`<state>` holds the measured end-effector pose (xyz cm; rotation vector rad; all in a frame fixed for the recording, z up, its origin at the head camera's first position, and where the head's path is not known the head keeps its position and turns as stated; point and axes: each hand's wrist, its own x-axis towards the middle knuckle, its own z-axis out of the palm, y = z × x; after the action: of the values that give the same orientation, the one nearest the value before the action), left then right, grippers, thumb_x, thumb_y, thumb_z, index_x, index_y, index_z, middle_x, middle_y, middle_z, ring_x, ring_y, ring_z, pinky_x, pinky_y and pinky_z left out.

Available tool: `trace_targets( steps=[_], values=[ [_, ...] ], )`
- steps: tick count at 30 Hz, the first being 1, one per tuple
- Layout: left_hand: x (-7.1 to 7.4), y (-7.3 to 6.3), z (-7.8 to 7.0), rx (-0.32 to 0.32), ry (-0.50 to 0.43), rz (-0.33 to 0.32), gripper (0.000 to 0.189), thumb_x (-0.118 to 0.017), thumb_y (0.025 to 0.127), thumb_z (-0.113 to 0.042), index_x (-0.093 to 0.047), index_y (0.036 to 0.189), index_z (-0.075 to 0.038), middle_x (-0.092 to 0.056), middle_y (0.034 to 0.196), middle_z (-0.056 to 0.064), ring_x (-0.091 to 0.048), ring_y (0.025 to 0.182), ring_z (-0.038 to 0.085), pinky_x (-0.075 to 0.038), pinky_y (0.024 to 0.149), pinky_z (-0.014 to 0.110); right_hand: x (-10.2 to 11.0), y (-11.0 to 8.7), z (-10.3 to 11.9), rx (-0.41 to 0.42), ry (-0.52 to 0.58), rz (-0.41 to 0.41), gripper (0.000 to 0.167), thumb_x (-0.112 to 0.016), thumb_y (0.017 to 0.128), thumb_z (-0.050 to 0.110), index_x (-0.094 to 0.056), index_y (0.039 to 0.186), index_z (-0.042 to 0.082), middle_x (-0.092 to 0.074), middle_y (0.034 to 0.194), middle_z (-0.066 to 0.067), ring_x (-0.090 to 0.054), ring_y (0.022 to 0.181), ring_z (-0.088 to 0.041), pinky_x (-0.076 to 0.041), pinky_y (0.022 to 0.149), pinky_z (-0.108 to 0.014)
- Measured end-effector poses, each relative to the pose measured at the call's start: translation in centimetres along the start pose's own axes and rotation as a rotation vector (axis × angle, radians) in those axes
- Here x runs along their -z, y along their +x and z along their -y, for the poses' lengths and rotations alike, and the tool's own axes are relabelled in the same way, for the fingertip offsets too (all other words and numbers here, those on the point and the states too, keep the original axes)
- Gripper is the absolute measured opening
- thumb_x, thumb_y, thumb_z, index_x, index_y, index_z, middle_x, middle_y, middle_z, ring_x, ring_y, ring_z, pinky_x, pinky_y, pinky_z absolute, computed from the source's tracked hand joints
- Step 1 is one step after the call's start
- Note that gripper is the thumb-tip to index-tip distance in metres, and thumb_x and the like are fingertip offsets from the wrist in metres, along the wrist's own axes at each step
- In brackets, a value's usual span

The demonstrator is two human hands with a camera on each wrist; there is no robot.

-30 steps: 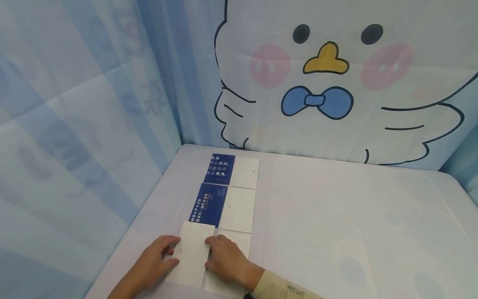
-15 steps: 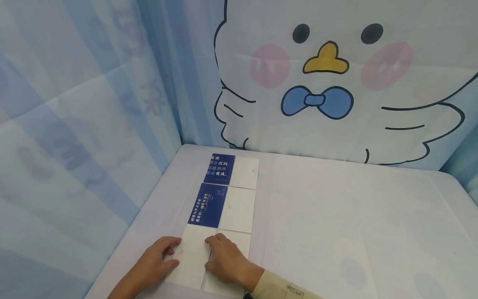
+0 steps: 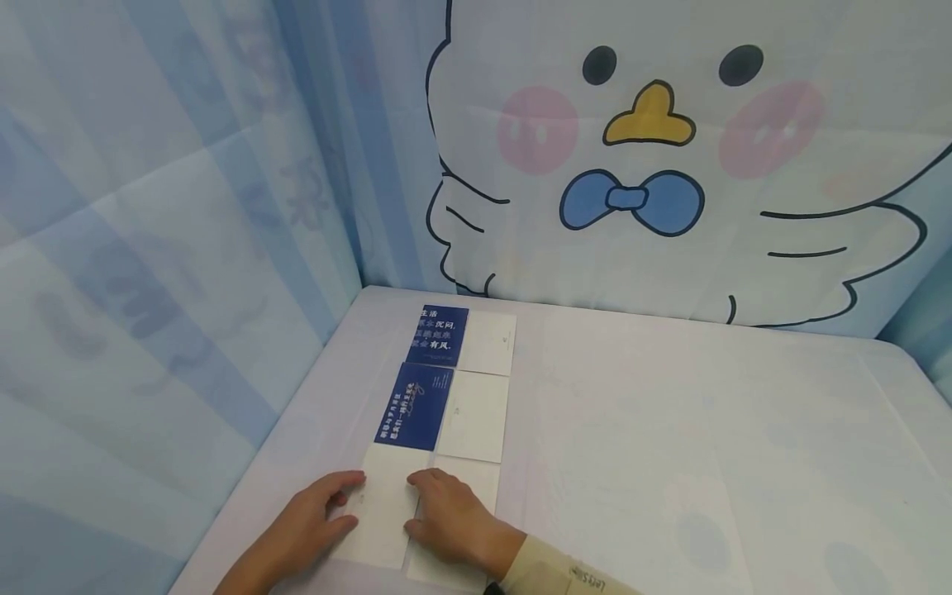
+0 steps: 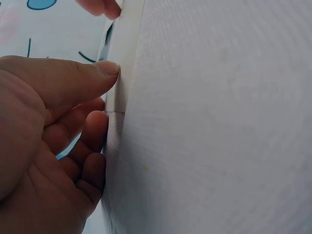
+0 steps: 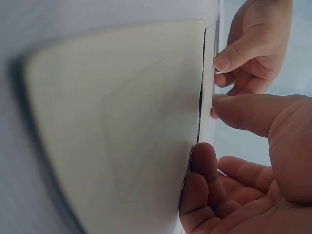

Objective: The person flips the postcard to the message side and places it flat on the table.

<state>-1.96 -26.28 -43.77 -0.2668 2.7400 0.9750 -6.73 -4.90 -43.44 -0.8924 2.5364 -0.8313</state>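
Touching white card (image 3: 383,516), L hand (image 3: 308,518) & R hand (image 3: 455,516) relaxed; blue cards (image 3: 416,405) readable head cam only.

front-left card (image 3: 385,512) was off-white | both printed cards (image 3: 415,406) were navy with pale lettering | sleeve (image 3: 554,568) was beige | tablecloth (image 3: 632,454) was whitish with faint bluish spots
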Motion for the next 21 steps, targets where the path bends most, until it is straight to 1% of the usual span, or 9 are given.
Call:
trace_targets(
  steps=[9,15,21],
  values=[
    [0.10,0.06,0.13,-0.008,-0.002,0.010,0.051,-0.076,0.082,-0.003,-0.062,0.131,-0.005,-0.060,0.104,-0.001,-0.053,0.092,0.018,-0.052,0.090,0.042,0.07,-0.24,0.05,0.028,-0.034,-0.016,0.047,-0.075,0.086,0.021,-0.061,0.127,0.002,-0.062,0.125,-0.010,-0.058,0.117,-0.020,-0.046,0.102,-0.032],
    [0.22,0.09,0.07,-0.014,-0.014,0.009,0.050,-0.077,0.082,-0.002,-0.063,0.130,-0.005,-0.060,0.101,-0.001,-0.053,0.092,0.018,-0.051,0.086,0.040,0.12,-0.26,0.00,0.044,-0.037,-0.028,0.048,-0.075,0.085,0.020,-0.061,0.127,0.002,-0.061,0.124,-0.009,-0.058,0.114,-0.019,-0.047,0.101,-0.031],
    [0.25,0.10,0.09,-0.011,-0.009,0.014,0.049,-0.077,0.082,-0.003,-0.063,0.129,-0.006,-0.058,0.098,0.000,-0.054,0.092,0.019,-0.052,0.087,0.040,0.10,-0.29,0.10,0.052,-0.047,-0.035,0.048,-0.075,0.085,0.021,-0.061,0.127,0.003,-0.061,0.124,-0.009,-0.058,0.115,-0.019,-0.047,0.101,-0.031]
  ],
)
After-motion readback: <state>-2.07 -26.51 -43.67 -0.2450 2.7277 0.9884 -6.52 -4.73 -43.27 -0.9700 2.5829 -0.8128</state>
